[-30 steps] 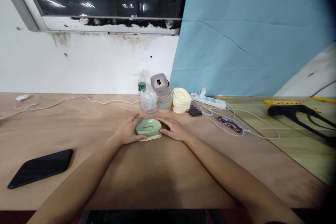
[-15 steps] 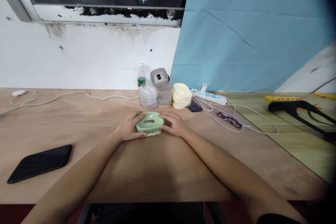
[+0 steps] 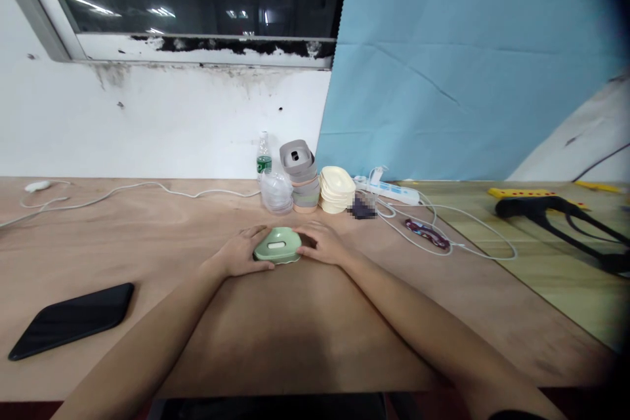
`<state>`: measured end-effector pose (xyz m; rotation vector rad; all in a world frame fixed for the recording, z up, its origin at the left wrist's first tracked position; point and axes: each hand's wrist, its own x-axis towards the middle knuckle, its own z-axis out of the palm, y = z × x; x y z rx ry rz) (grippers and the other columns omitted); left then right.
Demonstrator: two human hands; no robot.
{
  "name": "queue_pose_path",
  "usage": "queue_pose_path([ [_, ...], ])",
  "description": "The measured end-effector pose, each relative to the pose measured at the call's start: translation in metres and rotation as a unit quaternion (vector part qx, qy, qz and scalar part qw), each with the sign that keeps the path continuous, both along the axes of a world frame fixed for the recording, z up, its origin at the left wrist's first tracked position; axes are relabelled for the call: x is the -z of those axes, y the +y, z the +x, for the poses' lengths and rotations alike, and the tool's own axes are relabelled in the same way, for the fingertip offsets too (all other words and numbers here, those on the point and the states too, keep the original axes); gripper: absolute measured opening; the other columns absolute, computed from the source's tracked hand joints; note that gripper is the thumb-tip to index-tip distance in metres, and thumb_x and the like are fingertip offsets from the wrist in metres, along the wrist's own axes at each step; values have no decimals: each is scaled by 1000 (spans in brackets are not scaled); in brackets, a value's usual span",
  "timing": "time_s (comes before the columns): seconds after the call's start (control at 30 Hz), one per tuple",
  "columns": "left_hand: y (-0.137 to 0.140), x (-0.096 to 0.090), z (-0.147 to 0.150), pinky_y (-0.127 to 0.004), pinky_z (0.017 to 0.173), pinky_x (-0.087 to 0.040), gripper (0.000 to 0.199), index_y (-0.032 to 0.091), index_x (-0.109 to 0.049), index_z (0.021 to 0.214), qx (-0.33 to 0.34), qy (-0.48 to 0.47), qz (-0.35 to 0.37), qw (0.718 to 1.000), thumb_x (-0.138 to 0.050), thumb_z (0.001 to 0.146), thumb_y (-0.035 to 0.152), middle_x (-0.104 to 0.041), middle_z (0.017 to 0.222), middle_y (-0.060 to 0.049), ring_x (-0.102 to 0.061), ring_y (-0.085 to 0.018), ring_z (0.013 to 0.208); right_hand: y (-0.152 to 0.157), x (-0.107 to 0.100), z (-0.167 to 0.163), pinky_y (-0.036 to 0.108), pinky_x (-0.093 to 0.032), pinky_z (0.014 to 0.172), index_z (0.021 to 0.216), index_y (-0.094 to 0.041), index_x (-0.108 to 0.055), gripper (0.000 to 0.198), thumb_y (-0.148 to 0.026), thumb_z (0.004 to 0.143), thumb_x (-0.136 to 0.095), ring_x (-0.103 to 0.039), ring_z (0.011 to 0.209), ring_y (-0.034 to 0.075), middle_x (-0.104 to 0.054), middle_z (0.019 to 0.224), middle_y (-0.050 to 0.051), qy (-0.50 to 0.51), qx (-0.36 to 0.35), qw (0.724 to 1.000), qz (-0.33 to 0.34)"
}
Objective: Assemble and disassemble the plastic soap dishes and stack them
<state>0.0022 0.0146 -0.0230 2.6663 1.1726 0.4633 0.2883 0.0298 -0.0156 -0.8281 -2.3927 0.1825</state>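
My left hand (image 3: 244, 251) is closed around the left side of a light-green plastic dish (image 3: 285, 253), its thumb along the near edge. From the other side, my right hand (image 3: 322, 243) grips the dish's right end with bent fingers. The dish is shallow and rounded, with an oval slot in its middle. Something cream-white shows through the slot, and a pale wavy edge peeks out beneath the dish. It sits low at the tabletop. Behind it stand a stack of grey, green and peach pieces (image 3: 306, 195), a stack of cream dishes (image 3: 337, 191) and clear plastic pieces (image 3: 275, 192).
A green-labelled bottle (image 3: 264, 161) stands by the wall. A black phone (image 3: 73, 320) lies front left on the wooden table (image 3: 275, 341). At right are a white power strip (image 3: 394, 193), tangled cables, a maroon wrapped item (image 3: 427, 233) and a black frame-like object (image 3: 551, 213).
The view has tilted up slightly, so everything sits lower in it. The green dish appears to have settled lower, and cream-white now fills its slot. Both hands keep their hold.
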Motion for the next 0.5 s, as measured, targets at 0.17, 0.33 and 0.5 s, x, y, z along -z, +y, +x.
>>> queue_pose_path([
  [0.17,0,2,2,-43,105,-39,99,21,-31,145,9,-58,-13,998,-67,66,68,-40,143,-15,-45,-31,127,11,-18,-12,39,-48,92,114,-23,-63,30,-39,90,-53,-60,104,23,-65,112,9,87,79,990,72],
  [0.33,-2,3,3,-43,105,-39,94,23,-31,144,18,-75,-6,997,-68,67,62,-42,140,-12,-47,-30,125,25,-44,-46,32,-52,79,122,-20,-56,36,-32,88,-53,-61,77,16,-59,122,10,152,110,980,67],
  [0.5,-4,4,5,-44,108,-35,92,21,-28,146,24,-58,8,998,-69,70,54,-35,145,-15,-41,-31,130,44,-53,-70,37,-48,89,127,-20,-53,41,-29,87,-52,-61,90,21,-62,118,9,150,132,979,45],
])
